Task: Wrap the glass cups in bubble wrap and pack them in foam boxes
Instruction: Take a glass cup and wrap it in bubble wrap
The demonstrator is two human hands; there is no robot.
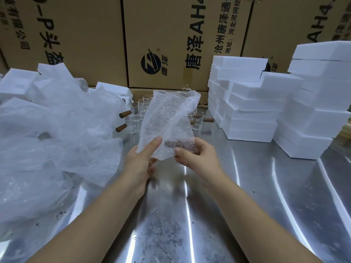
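- The cardboard cartons [163, 40] form a wall behind the steel table [228, 196].
- Closed foam boxes [250, 111] are stacked right of the glass cups, likely already packed, though I cannot tell.
- A heap of loose bubble wrap [57, 130] lies left of the cups.
- The glass cups [135, 118], with wooden handles, stand unwrapped at the table's back, so much wrapping seemingly remains.
- One bubble-wrap sheet [167, 120] is held up in front of the cups, no cup in it.
- The left hand [139, 164] and right hand [197, 156] pinch its lower edge.
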